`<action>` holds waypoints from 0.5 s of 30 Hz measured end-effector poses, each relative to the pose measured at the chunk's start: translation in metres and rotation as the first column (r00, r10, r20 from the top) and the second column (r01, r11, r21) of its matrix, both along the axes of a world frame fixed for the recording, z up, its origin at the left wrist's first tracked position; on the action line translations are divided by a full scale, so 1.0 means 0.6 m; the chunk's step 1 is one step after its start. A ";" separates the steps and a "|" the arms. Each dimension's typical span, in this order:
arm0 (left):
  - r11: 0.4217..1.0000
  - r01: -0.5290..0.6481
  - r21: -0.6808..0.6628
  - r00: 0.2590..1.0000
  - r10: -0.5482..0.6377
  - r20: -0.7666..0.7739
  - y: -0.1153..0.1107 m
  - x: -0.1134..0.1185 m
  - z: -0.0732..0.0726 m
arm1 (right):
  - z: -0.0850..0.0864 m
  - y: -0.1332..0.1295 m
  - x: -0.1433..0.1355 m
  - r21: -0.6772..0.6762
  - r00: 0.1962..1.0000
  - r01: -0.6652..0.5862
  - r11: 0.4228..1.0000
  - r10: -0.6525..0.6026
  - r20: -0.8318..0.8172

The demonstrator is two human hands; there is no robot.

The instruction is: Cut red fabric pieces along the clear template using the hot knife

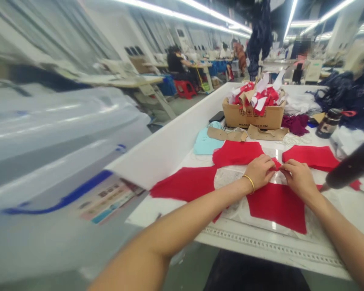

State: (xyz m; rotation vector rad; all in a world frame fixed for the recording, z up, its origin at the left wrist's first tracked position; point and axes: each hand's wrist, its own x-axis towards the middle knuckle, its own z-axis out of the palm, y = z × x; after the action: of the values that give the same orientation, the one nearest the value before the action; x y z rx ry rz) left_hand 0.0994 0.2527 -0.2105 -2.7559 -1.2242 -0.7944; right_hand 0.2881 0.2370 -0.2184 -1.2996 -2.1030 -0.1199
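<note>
My left hand [260,171], with a gold bangle at its wrist, and my right hand [297,178] meet over the table. Their fingertips are pinched on a small red fabric piece [277,163], mostly hidden by the fingers. Just below them, a larger red fabric panel [277,207] lies flat, its upper edge running under both hands. Another red panel [185,184] is spread out to the left. Behind my left hand lies a red piece [238,153], and beyond my right hand is one more red piece [311,156].
A cardboard box [253,115] heaped with red and white scraps stands behind, with brown pattern strips [268,133] before it. Light blue fabric [208,139], a dark flask [329,123] and a white side board [170,149] surround the work. A dark rounded object [353,163] juts in from the right.
</note>
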 end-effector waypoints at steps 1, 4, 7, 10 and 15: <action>1.000 -0.012 -0.004 1.000 0.012 -0.006 0.000 0.000 0.001 | -0.003 0.002 0.003 0.041 1.000 -0.018 0.999 0.019 -0.021; 0.998 -0.056 -0.005 0.998 0.056 -0.021 0.002 -0.005 0.006 | -0.003 0.001 0.005 0.157 0.995 -0.052 0.986 0.064 -0.072; 0.993 -0.117 0.015 0.993 0.117 -0.023 0.010 -0.022 0.010 | 0.013 -0.016 0.004 0.316 0.984 -0.067 0.946 0.115 -0.135; 0.981 -0.189 0.049 0.982 0.190 -0.005 0.022 -0.057 0.015 | 0.035 -0.045 0.006 0.462 0.971 -0.065 0.885 0.163 -0.176; 0.969 -0.233 0.078 0.972 0.231 0.045 0.015 -0.132 0.023 | 0.051 -0.107 0.031 0.515 0.979 -0.029 0.857 0.129 -0.160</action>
State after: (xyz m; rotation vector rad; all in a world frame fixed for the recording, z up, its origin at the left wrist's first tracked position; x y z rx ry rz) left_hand 0.0200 0.2616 -0.1969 -2.4832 -1.4505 -0.8516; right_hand 0.3070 0.1728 -0.1876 -0.8636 -1.7896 -0.4688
